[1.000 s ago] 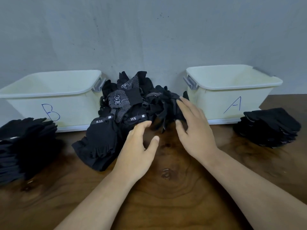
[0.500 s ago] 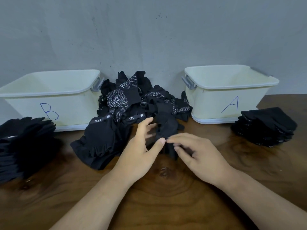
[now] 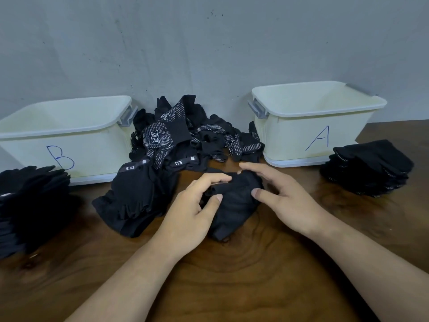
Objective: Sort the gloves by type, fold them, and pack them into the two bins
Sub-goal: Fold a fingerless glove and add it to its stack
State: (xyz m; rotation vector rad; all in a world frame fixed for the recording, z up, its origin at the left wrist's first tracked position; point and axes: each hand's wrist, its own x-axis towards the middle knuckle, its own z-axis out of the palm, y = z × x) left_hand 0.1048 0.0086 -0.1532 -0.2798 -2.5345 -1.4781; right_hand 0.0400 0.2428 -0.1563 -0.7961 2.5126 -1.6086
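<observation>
My left hand point(image 3: 192, 206) pinches the black glove point(image 3: 234, 202) at its left edge. My right hand point(image 3: 282, 197) touches its right side, fingers loose. The glove lies on the worktop point(image 3: 232, 280), just before the glove pile point(image 3: 185, 140).

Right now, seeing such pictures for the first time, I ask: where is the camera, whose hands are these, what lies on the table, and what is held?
No machine: a person wears the camera on the head, looking down at their bare hands. On the table stand pale bin B and bin A, a loose heap of black gloves between them, a left stack and a right stack beside them. The left hand pinches one black glove; the right hand touches it.
</observation>
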